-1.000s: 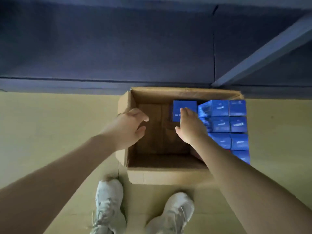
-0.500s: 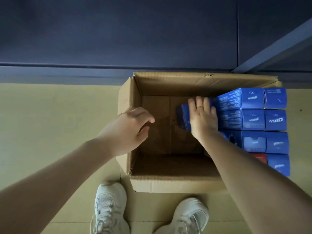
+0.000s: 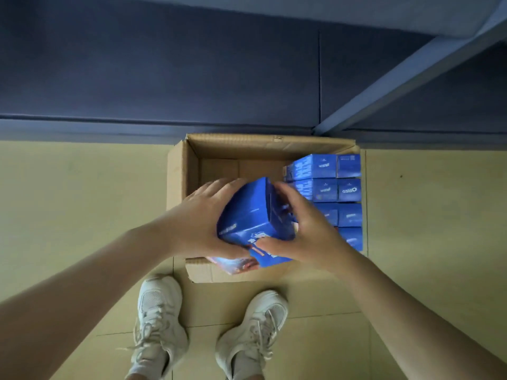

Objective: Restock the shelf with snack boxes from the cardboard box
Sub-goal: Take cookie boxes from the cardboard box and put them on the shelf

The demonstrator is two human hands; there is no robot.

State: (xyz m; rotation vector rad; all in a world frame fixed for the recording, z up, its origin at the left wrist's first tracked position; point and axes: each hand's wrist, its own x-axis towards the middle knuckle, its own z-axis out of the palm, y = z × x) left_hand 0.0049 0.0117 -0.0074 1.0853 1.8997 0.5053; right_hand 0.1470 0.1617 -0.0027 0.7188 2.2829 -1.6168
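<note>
While the dark blue shelf point(image 3: 219, 64) fills everything beyond the fingertips, with a pale metal post point(image 3: 411, 75) slanting down to its base past the right fingers, the yellowish floor point(image 3: 68, 201) spreads out under both arms. On that floor, up against the foot of the shelf, stands the open cardboard box point(image 3: 182, 171). Its left half is bare cardboard just ahead of the fingertips. Its right half, just beyond the knuckles of the right hand, is packed with blue snack boxes point(image 3: 348, 190) standing on end in two tight columns, one of them showing a cookie brand name on its top.

Above the near part of the carton, the person holds a blue snack box point(image 3: 252, 215) lifted clear of the others and tilted, its upper end leaning away toward the shelf and its printed face turned down toward the shoes. The left hand point(image 3: 197, 223) wraps its left side, fingers curled over the top edge and thumb pressed along the near face. The right hand point(image 3: 310, 231) grasps the opposite side, fingers bent round the far corner and thumb lying across the near face, its tip almost meeting the left thumb. It looks like more than one pack may be clamped together, though the blur stops me telling.

Below the wrists, a pair of white laced shoes point(image 3: 159, 322) stands on the floor, toes pointing at the carton.
</note>
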